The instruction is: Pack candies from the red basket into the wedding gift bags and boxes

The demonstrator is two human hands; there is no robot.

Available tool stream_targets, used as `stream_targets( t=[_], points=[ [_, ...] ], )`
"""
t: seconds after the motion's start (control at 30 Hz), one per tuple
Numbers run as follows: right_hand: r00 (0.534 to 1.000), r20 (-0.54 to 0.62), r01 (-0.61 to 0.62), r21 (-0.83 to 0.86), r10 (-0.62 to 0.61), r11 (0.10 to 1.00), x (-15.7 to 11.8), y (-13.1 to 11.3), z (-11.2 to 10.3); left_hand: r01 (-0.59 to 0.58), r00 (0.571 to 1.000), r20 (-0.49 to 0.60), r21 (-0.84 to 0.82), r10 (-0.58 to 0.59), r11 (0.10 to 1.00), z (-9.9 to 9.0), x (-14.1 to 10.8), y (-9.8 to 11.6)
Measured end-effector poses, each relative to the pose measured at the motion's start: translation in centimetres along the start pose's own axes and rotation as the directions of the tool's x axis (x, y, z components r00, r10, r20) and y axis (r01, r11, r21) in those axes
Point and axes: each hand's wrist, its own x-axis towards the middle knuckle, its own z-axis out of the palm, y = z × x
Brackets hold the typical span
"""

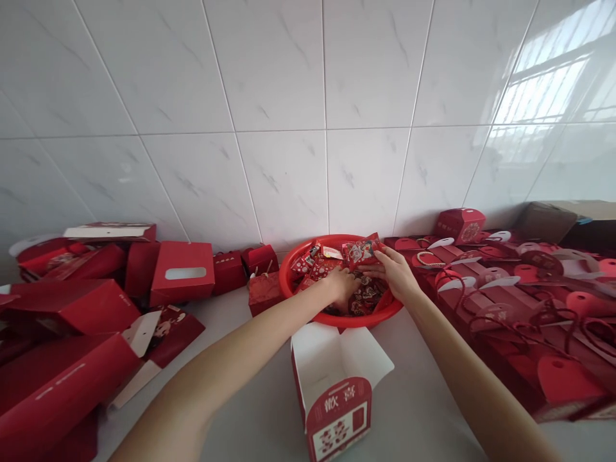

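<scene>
Some room (exact kind unclear): tiled wall, worktop crowded with red boxes.

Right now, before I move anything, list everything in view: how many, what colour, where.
Basket: one, orange-red, centre, by the wall.
Packets: many, mostly red, in the basket.
Open box: one, red outside, white inside, in front of the basket.
Left boxes: several, red, piled.
Right boxes: many, red, with cords, in rows.
Carton: one, brown, far right.
Table: one, pale grey, underneath.
Wall: one, white tiles, behind; window reflection upper right.
Left hand: one, bare, among the packets.
Right hand: one, bare, on the top packet.
</scene>
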Motion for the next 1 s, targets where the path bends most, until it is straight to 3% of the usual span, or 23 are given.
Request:
stream_targets(
  t=[1.0],
  points=[
    [0.999,0.011,0.033,-0.052,-0.033,0.998,0.29,0.57,-0.49,-0.044,0.999,-0.004,-0.191,0.044,0.981,0.25,-0.46,-0.71]
  ],
)
